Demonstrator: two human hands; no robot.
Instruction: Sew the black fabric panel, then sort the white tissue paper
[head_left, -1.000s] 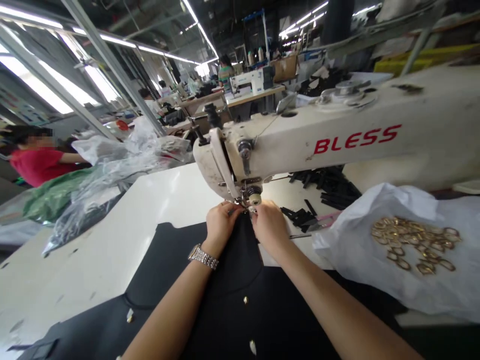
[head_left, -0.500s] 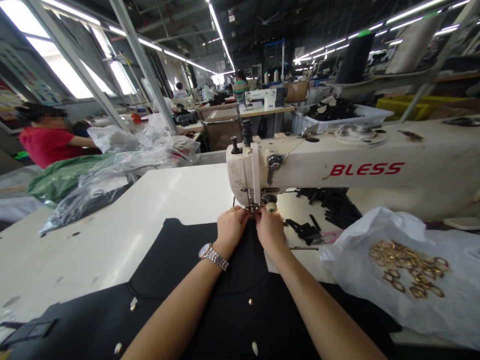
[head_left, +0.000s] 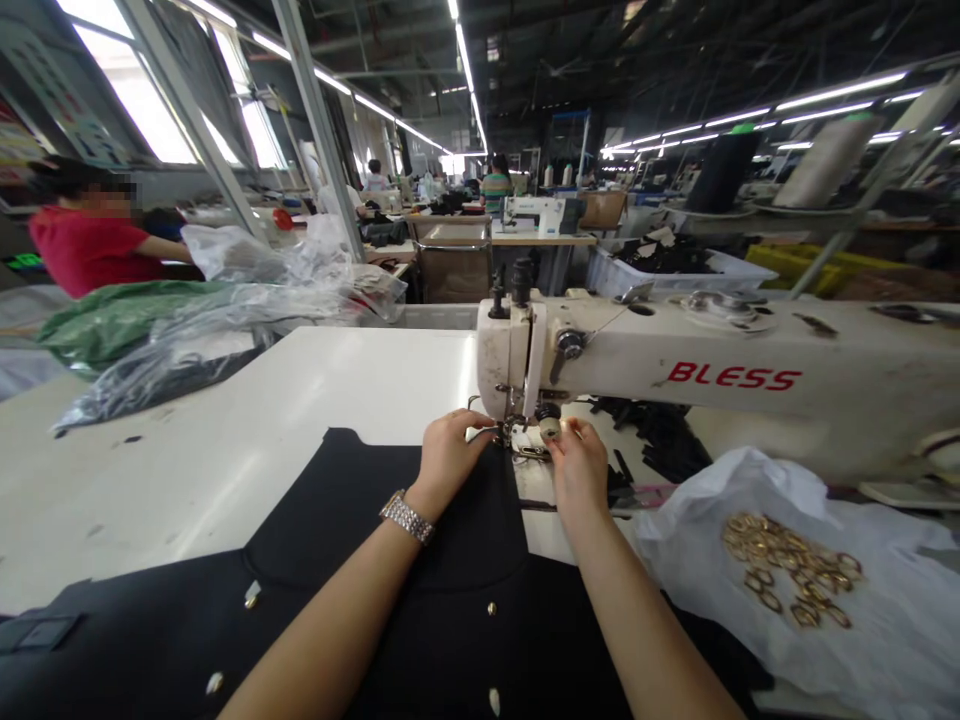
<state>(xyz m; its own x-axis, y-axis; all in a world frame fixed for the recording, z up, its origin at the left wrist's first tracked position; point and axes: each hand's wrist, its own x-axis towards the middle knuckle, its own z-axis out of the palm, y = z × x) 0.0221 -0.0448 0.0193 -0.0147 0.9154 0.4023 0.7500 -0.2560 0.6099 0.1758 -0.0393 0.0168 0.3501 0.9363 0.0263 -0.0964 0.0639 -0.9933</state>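
Black material [head_left: 337, 510] under left hand [head_left: 448, 458], right hand [head_left: 581, 472] beyond its right edge

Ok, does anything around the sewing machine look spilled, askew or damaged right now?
Nothing looks clearly wrong. The untidiest part is the black strips, heaped crisscross under the arm of the sewing machine, right of the right hand. The gold rings lie loose, but on the white bag. Dark smudges mark the machine head.
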